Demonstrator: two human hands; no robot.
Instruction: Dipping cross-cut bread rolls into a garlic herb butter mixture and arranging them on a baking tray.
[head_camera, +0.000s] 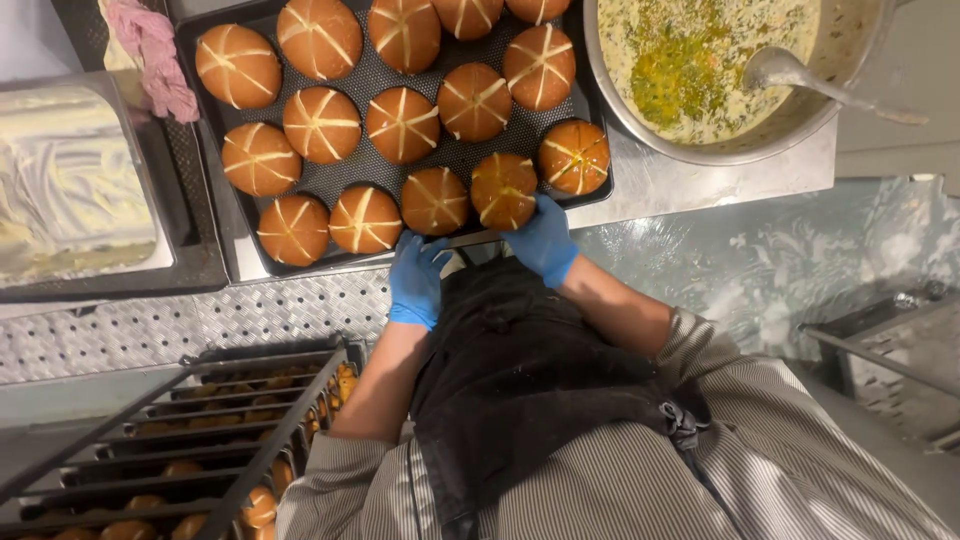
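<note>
While the right hand (541, 240) grips a bun (503, 190) on the tray (215, 175), left hand (416, 281) loose, bowl (640, 125) of sauce (690, 60)

The dark baking tray (590, 150) is packed: cross-cut buns (320, 123) sit almost touching in rows, leaving only narrow slits of perforated tray between them, so a hand can come at them from above or over the near rim. To the right, the big metal bowl (860, 70) of herbed sauce overhangs the tray's corner, its spoon (800, 75) handle jutting rightward. Open steel surface (700, 180) lies just below the bowl (the widest free patch). On the other side, a lined container (70, 180) and pink cloth (150, 55) crowd the tray. Nearer in, a rack (200, 420) of filled trays blocks the lower corner.
</note>
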